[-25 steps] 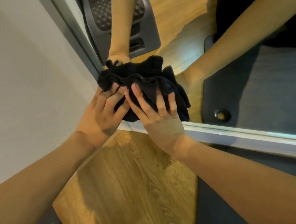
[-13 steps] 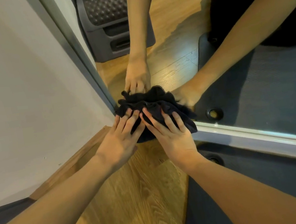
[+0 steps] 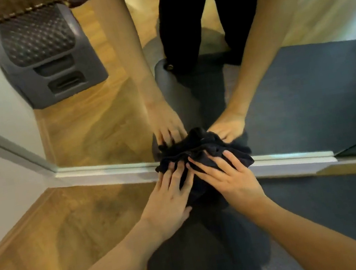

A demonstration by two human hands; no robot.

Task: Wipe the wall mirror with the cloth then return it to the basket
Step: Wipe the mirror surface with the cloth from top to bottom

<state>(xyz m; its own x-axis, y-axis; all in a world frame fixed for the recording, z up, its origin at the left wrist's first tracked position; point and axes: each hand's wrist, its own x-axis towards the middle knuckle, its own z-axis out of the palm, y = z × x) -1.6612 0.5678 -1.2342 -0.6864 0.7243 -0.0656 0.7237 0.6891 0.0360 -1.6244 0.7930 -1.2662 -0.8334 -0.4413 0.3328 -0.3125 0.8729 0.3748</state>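
Head view: the wiping step is in hand. Left hand (image 3: 170, 196) and right hand (image 3: 230, 178) press the cloth (image 3: 200, 152) with straight, spread fingers against the mirror (image 3: 306, 95), at its bottom edge. The motion blurs the frame, so the wipe's direction is unclear. Next move probably calls for wiping the higher glass; the basket is not in view.

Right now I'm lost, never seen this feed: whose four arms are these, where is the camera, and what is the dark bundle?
There is one picture, taken by a camera on the person's head, looking down. The near two arms are real: the left hand and right hand press a crumpled black cloth with straight fingers against the bottom edge of the wall mirror, by its pale frame. The far two arms are their reflection. Below lie a wood floor and a dark mat. A grey step stool appears in the glass. No basket is clearly visible.
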